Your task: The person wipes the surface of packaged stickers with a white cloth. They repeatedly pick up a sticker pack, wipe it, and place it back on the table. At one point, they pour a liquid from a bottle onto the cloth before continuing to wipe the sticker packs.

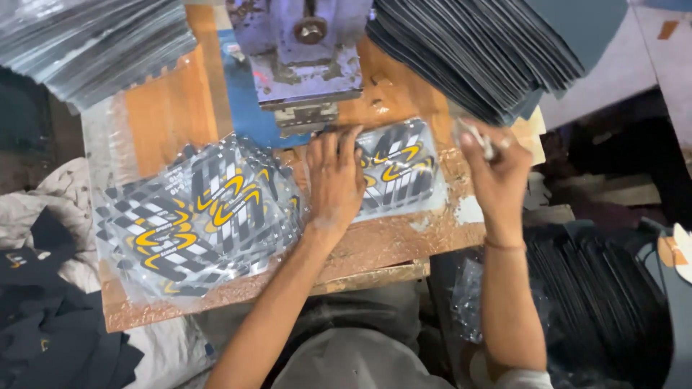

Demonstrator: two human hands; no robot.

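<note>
- Worn wooden bench (393, 248), cluttered workshop; blue metal press (303, 61) bolted at the far edge, dark cloth heaped at lower left.
- Left hand (335, 176) flat, palm down, fingers spread and extended on a clear printed pouch (400, 169) with black, white and yellow pattern, lying just below the press head; fingertips reaching up to the press base.
- Right hand (497, 173) raised at the pouch's right edge, fingers curled shut on a small pale object (479, 137), too blurred to identify.
- Fanned heap of like-patterned pouches (198, 216) spread over the left half of the bench, touching the left wrist; judged as pieces already handled, though not certain from this view.
- Stack of dark grey sheets (476, 47) fanned at upper right, another dark stack (598, 288) below the bench at right, a shiny plastic stack (94, 43) at upper left; judged as stock still waiting.
- Judged well into a repeated run: many pouches laid aside, one under the hand by the press, plenty of material left.
</note>
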